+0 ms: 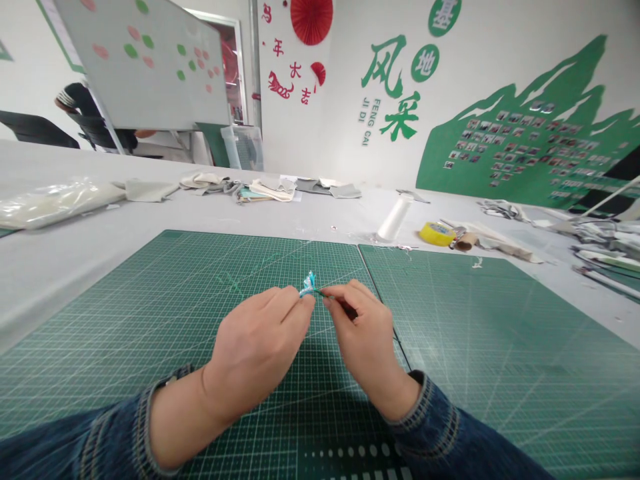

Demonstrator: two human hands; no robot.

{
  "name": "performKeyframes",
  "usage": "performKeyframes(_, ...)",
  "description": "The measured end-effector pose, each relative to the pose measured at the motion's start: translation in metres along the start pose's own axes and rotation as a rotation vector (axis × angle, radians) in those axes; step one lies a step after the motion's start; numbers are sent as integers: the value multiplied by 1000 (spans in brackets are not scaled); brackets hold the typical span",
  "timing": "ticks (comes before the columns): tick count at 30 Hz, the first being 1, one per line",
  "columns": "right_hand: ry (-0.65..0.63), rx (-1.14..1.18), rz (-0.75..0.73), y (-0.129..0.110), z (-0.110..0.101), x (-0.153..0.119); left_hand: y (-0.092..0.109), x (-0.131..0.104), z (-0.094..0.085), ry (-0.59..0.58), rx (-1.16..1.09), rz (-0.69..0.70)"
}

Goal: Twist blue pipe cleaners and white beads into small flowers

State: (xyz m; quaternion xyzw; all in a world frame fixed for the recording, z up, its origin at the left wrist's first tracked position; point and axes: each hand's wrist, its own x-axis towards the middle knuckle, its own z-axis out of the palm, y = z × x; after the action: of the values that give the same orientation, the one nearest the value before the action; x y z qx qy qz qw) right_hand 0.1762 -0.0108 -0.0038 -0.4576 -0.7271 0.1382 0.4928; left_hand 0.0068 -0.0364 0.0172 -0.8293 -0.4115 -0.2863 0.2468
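Blue shiny piece (309, 283) is between your two hands, held above the green cutting mat (150, 320). Your left hand (260, 337) has its thumb and fingers closed on the lower part of the piece; your right hand (367, 327) pinches a thin green strand (318, 291) just beside it. The work on this piece seems begun but not finished: both your hands are engaged, and laying it down is not yet done. Whether the strand is already fastened, one cannot tell, because your fingers cover much. Farther off, a white cone (395, 219) and a yellow tape roll (437, 233) are untouched.
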Motion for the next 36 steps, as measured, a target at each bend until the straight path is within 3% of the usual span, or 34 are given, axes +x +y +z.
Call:
performKeyframes(6,-130,-165,-84,0,1,-3,-6,6,-1,10,66,97)
performKeyframes(13,-247,-294,-171,-1,2,-4,-20,7,5,-176,-91,-24)
performKeyframes(18,-329,-204,-193,1,3,-3,-41,16,9,-365,-419,-213)
performKeyframes(22,-377,7,-200,1,1,-1,-65,20,18,-580,-899,-409)
performKeyframes(24,-349,117,-145,0,-1,1,-72,18,24,-649,-1154,-533)
performKeyframes(27,-269,250,18,-3,-2,4,-70,13,33,-629,-1373,-699)
performKeyframes(32,-162,559,342,0,0,6,-41,6,44,-530,-1627,-924)
performKeyframes(36,-60,678,459,4,3,7,-21,4,46,-472,-1827,-987)
